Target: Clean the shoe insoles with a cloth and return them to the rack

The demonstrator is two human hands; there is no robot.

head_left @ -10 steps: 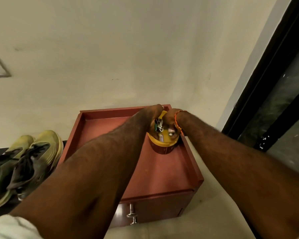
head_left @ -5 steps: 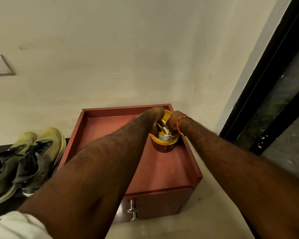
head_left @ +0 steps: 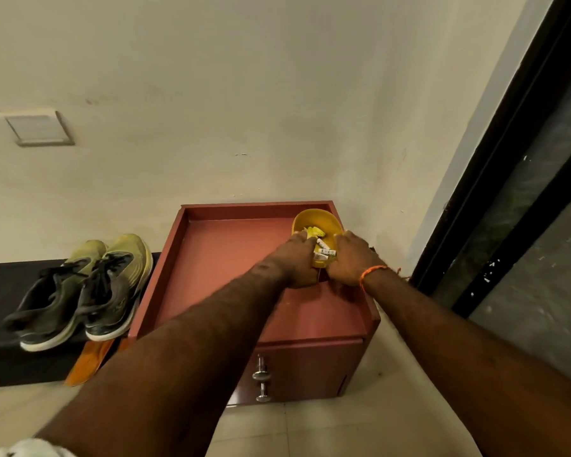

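A yellow tub [head_left: 317, 222] with small items inside stands at the back right corner of a red-brown cabinet top [head_left: 231, 268]. My left hand [head_left: 299, 263] grips its left side and my right hand [head_left: 351, 262] grips its right side; an orange thread is on the right wrist. A pair of olive and dark sneakers [head_left: 89, 288] sits on a low black rack [head_left: 0, 291] to the left. Orange insoles [head_left: 88, 359] stick out under the sneakers, past the rack's front edge. No cloth is visible.
The cabinet has a raised rim and a drawer with a metal handle [head_left: 261, 377]. A cream wall stands behind, with a wall plate [head_left: 38, 128] at left. A black door frame [head_left: 508, 153] runs along the right. Pale floor tiles lie below.
The view has tilted down and both hands have slid lower on the yellow tub, from over its mouth to its sides. The tub's inside now shows.
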